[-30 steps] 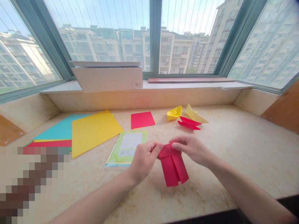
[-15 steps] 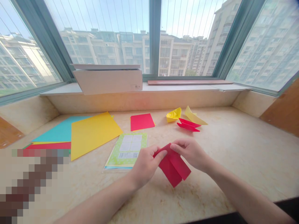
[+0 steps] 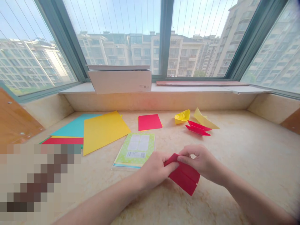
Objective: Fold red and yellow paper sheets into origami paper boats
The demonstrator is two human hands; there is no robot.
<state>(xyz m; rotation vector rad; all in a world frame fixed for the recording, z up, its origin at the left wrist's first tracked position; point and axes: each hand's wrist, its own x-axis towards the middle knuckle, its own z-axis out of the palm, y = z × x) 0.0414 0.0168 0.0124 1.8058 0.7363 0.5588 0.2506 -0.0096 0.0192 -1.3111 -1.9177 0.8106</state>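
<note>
Both of my hands hold a folded red paper just above the beige stone ledge. My left hand pinches its upper left corner between thumb and fingers. My right hand grips the top edge from the right, fingers curled over it. The paper has several layered flaps and now lies tilted, its long side running down to the right. Its lower corner nearly touches the ledge.
A green-bordered paper pack lies left of my hands. Farther back are a red square sheet, a large yellow sheet over teal and red sheets, folded yellow pieces and a folded red piece. A cardboard box sits on the sill.
The red paper has turned from hanging upright to lying tilted toward the right and has come lower. Both hands kept their grip and moved down. The camera view shifted left.
</note>
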